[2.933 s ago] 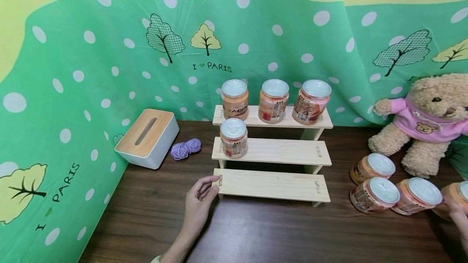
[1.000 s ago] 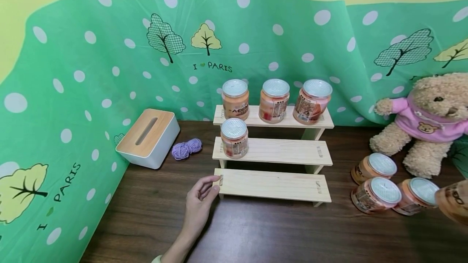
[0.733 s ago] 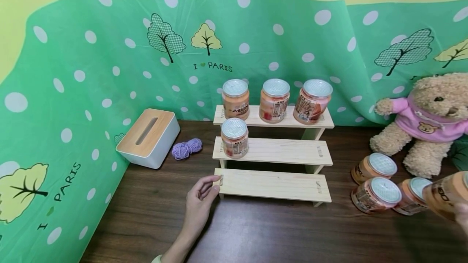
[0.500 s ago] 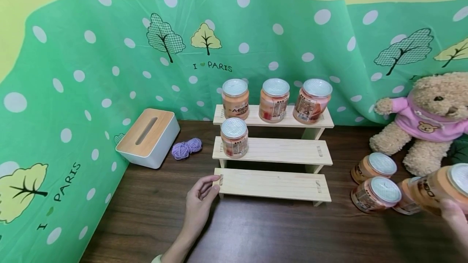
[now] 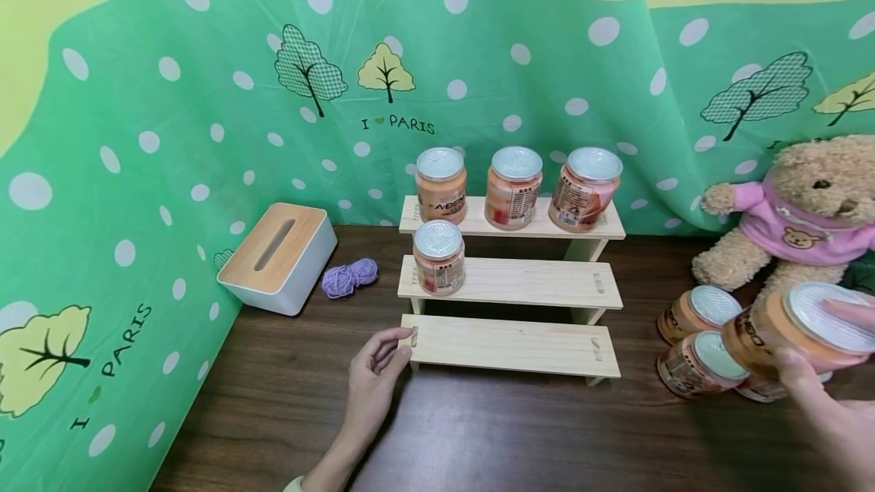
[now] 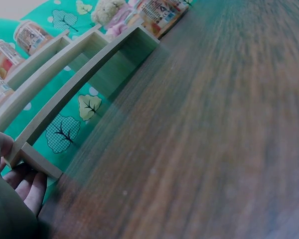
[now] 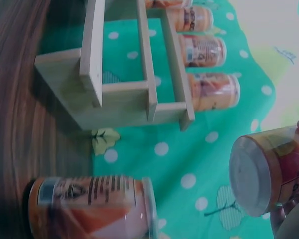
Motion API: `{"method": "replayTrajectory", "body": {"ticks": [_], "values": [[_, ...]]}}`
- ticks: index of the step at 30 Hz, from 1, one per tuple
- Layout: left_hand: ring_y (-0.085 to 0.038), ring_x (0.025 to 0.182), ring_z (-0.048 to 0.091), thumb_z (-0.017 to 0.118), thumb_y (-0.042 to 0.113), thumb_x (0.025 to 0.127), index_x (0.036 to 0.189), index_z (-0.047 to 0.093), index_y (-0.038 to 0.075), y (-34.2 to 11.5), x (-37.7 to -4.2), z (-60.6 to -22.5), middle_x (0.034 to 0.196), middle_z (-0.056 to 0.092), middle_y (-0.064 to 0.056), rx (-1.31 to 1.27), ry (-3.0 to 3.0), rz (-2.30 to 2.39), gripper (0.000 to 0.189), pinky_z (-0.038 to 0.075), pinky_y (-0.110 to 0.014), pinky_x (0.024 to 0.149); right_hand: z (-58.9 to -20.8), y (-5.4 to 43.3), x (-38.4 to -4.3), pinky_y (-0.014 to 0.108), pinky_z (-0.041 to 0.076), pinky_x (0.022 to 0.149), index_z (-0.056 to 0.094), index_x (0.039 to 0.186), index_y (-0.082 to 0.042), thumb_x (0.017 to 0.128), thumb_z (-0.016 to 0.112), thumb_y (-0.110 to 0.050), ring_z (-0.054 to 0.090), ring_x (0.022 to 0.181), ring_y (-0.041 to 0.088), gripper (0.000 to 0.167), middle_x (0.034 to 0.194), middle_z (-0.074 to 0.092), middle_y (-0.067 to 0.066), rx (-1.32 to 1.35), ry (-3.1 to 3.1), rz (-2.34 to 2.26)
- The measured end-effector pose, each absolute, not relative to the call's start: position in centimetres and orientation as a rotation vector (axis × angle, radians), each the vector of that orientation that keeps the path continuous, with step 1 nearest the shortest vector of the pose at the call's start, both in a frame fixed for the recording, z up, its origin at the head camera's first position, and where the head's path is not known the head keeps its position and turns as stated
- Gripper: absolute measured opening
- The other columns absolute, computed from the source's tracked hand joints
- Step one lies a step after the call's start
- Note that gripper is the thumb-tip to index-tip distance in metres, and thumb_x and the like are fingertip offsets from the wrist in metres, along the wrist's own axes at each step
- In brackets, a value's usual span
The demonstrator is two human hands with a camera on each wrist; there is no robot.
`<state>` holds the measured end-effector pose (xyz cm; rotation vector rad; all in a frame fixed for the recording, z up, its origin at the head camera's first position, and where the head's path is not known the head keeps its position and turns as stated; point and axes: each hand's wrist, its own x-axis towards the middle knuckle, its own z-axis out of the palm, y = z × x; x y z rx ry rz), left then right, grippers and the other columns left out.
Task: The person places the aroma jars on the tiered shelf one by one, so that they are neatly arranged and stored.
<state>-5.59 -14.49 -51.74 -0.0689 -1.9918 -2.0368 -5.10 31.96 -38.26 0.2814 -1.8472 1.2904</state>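
My right hand (image 5: pixel 830 416) grips an orange jar (image 5: pixel 766 336) with a silvery lid, tilted and raised off the table over the other jars. In the right wrist view the held jar (image 7: pixel 269 172) shows its base. My left hand (image 5: pixel 372 382) pinches the left end of the lowest step of a three-tier wooden shelf (image 5: pixel 513 345); thumb and fingers sit around the board's corner in the left wrist view. Three jars stand on the top step, among them a middle jar (image 5: pixel 514 192). Another jar (image 5: pixel 439 260) is at the left of the middle step.
A jar (image 5: pixel 690 313) and a second jar (image 5: pixel 693 370) stand right of the shelf, with another mostly hidden behind the held one. A teddy bear (image 5: pixel 796 234) sits behind them. Purple yarn (image 5: pixel 349 278) and a tissue box (image 5: pixel 280 257) lie left on the dark table (image 5: pixel 478 431).
My right hand has picked the jar up from the far right of the table and carried it left, tilted, over the standing jars. My left hand has stayed on the shelf.
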Motion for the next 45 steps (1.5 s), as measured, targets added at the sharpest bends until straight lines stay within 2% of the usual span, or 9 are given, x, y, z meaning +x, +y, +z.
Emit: {"method": "replayTrajectory", "body": {"ticks": [3,5,10,14,21,28,36,42,45], "values": [[-0.010,0.121,0.074,0.075,0.009,0.104,0.125,0.076,0.000,-14.5,-5.7,-52.0,0.127,0.080,-0.013,-0.093,-1.979,-2.025,0.023,0.056,-0.018,0.104,-37.7,31.3,-5.3,0.009,0.045,0.102,0.070,0.136,0.013,0.095,0.083,-0.018,0.062,0.123,0.003,0.054,0.145,0.066,-0.005,0.280,-1.887,1.188],[-0.010,0.122,0.074,0.075,0.008,0.104,0.126,0.076,0.001,-14.6,-5.8,-52.3,0.128,0.080,-0.013,-0.096,-1.983,-2.021,0.023,0.057,-0.018,0.104,-37.3,30.7,-5.4,0.011,0.045,0.104,0.070,0.135,0.015,0.094,0.084,-0.018,0.062,0.124,0.005,0.054,0.145,0.066,-0.004,0.302,-1.896,1.167],[-0.012,0.123,0.074,0.074,0.007,0.104,0.127,0.076,0.000,-14.9,-6.0,-53.2,0.129,0.079,-0.014,-0.119,-1.976,-2.018,0.024,0.057,-0.019,0.104,-36.7,28.8,-5.8,0.016,0.047,0.106,0.064,0.130,0.021,0.087,0.074,0.007,0.059,0.129,0.015,0.046,0.143,0.062,0.006,0.428,-1.798,1.368],[-0.012,0.123,0.074,0.074,0.006,0.104,0.127,0.076,0.000,-14.9,-5.9,-53.1,0.129,0.079,-0.014,-0.094,-1.995,-2.022,0.024,0.057,-0.019,0.105,-36.6,27.5,-6.3,0.018,0.048,0.108,0.064,0.126,0.022,0.086,0.077,0.008,0.060,0.127,0.018,0.044,0.137,0.064,0.009,0.484,-1.715,1.438],[-0.009,0.122,0.073,0.073,0.000,0.102,0.127,0.074,-0.006,-14.2,-5.4,-50.5,0.132,0.077,-0.020,0.097,-2.063,-2.082,0.025,0.055,-0.021,0.108,-36.8,26.2,-6.8,0.012,0.047,0.081,0.071,0.120,0.020,0.083,0.086,0.000,0.064,0.114,0.014,0.045,0.127,0.073,0.005,0.457,-1.671,1.390],[-0.010,0.122,0.074,0.075,0.008,0.104,0.126,0.077,0.001,-14.6,-5.7,-52.2,0.128,0.080,-0.012,-0.085,-1.989,-2.027,0.023,0.057,-0.018,0.104,-37.1,24.7,-6.7,0.015,0.049,0.093,0.072,0.119,0.019,0.077,0.083,0.005,0.066,0.117,0.017,0.045,0.129,0.074,0.007,0.433,-1.680,1.413],[-0.007,0.121,0.073,0.074,0.005,0.103,0.126,0.075,-0.004,-14.2,-5.4,-50.8,0.128,0.079,-0.016,0.022,-2.032,-2.050,0.025,0.056,-0.018,0.105,-37.6,23.2,-7.2,0.021,0.052,0.104,0.068,0.121,0.023,0.074,0.080,0.016,0.062,0.125,0.026,0.048,0.132,0.070,0.016,0.553,-1.658,1.543],[-0.007,0.121,0.073,0.074,0.002,0.102,0.126,0.074,-0.006,-14.2,-5.4,-50.7,0.129,0.079,-0.017,0.046,-2.034,-2.056,0.025,0.056,-0.019,0.106,-37.9,22.1,-7.7,0.021,0.052,0.104,0.069,0.119,0.022,0.073,0.080,0.016,0.062,0.125,0.026,0.048,0.132,0.071,0.017,0.593,-1.683,1.530],[-0.006,0.121,0.073,0.074,0.001,0.102,0.126,0.074,-0.006,-14.2,-5.4,-50.8,0.129,0.079,-0.017,0.063,-2.037,-2.066,0.024,0.056,-0.019,0.106,-38.1,21.8,-7.9,0.019,0.054,0.097,0.070,0.119,0.022,0.072,0.081,0.015,0.063,0.123,0.024,0.048,0.133,0.071,0.015,0.602,-1.711,1.512]]}}
